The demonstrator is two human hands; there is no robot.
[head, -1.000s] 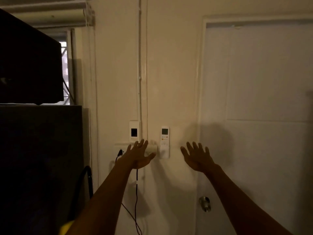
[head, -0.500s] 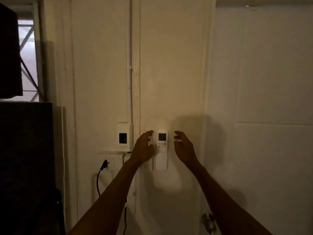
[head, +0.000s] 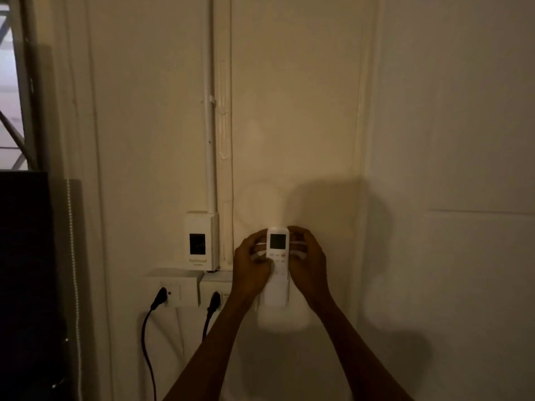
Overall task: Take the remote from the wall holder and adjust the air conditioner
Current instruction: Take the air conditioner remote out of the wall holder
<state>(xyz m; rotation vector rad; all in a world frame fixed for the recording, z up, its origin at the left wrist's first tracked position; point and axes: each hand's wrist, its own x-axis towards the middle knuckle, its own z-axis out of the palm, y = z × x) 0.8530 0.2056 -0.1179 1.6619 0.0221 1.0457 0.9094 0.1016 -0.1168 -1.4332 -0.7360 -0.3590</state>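
Observation:
A white air-conditioner remote (head: 277,256) with a small grey screen stands upright in its white wall holder (head: 275,299) on the cream wall. My left hand (head: 250,267) wraps around the remote's left side, thumb on its front. My right hand (head: 308,261) grips its right side, fingers curled behind the top. The remote's lower part sits inside the holder. No air conditioner is in view.
A white wall box with a dark window (head: 199,240) hangs left of the remote. Below it are two sockets (head: 173,287) with black plugs and cables (head: 146,337). A dark cabinet (head: 26,285) fills the lower left. A white door (head: 463,198) is on the right.
Both hands moved in from beside the remote and closed on its two sides. The camera has come closer to the wall.

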